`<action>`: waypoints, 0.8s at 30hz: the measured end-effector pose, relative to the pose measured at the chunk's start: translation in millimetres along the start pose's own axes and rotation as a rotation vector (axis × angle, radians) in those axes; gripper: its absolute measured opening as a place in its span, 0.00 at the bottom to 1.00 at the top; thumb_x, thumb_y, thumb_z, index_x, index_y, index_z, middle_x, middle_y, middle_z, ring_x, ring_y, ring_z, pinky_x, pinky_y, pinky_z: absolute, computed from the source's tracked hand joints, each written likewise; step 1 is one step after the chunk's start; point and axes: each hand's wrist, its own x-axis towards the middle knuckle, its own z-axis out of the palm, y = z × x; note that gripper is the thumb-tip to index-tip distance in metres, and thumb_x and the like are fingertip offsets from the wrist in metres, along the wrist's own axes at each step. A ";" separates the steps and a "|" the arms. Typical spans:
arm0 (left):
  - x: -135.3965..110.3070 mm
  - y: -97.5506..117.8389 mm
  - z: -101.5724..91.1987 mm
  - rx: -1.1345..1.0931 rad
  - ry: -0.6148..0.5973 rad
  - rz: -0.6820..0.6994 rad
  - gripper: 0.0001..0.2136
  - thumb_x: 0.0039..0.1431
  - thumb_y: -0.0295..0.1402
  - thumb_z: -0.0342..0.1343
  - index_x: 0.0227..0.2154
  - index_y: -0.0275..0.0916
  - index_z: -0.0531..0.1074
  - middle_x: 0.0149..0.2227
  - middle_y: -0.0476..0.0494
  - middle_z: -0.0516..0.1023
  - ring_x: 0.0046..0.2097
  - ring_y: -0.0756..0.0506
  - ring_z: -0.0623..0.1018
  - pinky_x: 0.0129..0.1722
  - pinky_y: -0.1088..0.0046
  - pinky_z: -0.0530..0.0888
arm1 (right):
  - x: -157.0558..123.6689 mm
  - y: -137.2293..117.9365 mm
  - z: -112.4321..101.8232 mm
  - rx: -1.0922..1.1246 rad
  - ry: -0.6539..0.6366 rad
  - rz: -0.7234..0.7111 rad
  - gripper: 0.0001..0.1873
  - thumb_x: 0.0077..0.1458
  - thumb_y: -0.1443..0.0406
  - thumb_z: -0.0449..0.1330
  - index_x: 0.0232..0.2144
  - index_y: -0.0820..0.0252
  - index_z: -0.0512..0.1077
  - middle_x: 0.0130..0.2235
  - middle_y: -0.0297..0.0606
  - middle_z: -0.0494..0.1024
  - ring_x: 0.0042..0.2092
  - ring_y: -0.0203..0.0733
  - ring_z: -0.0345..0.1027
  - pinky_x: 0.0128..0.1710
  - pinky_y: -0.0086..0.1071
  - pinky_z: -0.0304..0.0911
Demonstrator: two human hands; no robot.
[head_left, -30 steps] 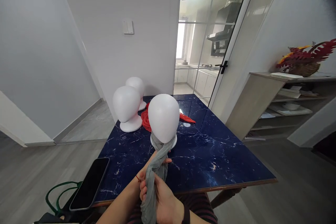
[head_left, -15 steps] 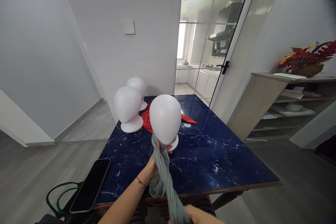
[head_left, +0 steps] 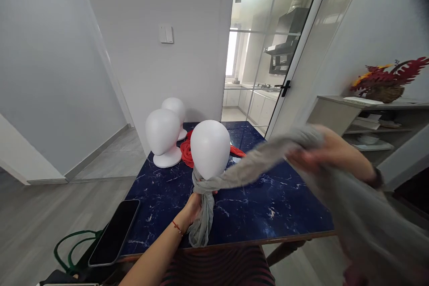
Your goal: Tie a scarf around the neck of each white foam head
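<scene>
From the head camera, wraps grey scarf across the front and side of the neck of near head; cannot tell its course behind. Stretches it from under the chin up and rightward as a twisted band, raised above blue counter, to right grip, blurred but pinching the cloth. Trails a loose length from there to the lower right corner of the view, covering part of the counter's right edge and of shelf beyond; cannot tell right grip's place as over that edge or past it.

Sets left grip low at the neck, partly behind the crossing of the cloth; cannot tell spread from pressed together there. Drops the short end below, down close by the counter's front edge.

Has left head just inside the left edge, back head near the rear edge and red cloth between left head and near head. Shows phone at the left front corner. Leaves the widest room from near head to the right and front edges, partly under the band; a narrower strip between phone and left forearm. Meets glass door past the rear edge.
</scene>
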 end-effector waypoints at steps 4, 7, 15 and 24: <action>5.6 0.6 -7.7 -0.023 -0.067 -0.065 0.21 0.61 0.42 0.47 0.48 0.31 0.72 0.37 0.37 0.79 0.30 0.48 0.75 0.25 0.78 0.67 | 138.9 -34.4 15.4 -0.356 -0.002 -0.267 0.15 0.51 0.57 0.60 0.23 0.64 0.69 0.21 0.31 0.69 0.25 0.31 0.60 0.30 0.28 0.58; 6.2 3.0 -11.5 -0.091 -0.122 -0.085 0.27 0.61 0.49 0.43 0.48 0.30 0.71 0.38 0.36 0.79 0.27 0.50 0.74 0.24 0.78 0.67 | 230.5 -27.3 32.4 -0.592 0.018 -0.323 0.14 0.51 0.59 0.60 0.30 0.69 0.71 0.26 0.35 0.73 0.29 0.32 0.62 0.34 0.28 0.57; -13.1 16.5 4.1 -0.156 -0.145 -0.168 0.30 0.58 0.52 0.45 0.44 0.25 0.73 0.34 0.34 0.79 0.23 0.49 0.72 0.23 0.75 0.68 | 256.5 95.5 21.8 -0.876 0.185 0.296 0.16 0.52 0.64 0.58 0.36 0.77 0.73 0.37 0.48 0.76 0.39 0.36 0.65 0.36 0.25 0.54; -11.2 10.3 4.7 0.037 -0.036 -0.055 0.16 0.54 0.36 0.57 0.42 0.33 0.76 0.38 0.38 0.79 0.31 0.48 0.76 0.28 0.75 0.70 | 59.6 187.2 17.5 -0.815 0.164 0.616 0.15 0.52 0.60 0.56 0.27 0.69 0.76 0.27 0.44 0.76 0.27 0.37 0.65 0.26 0.28 0.51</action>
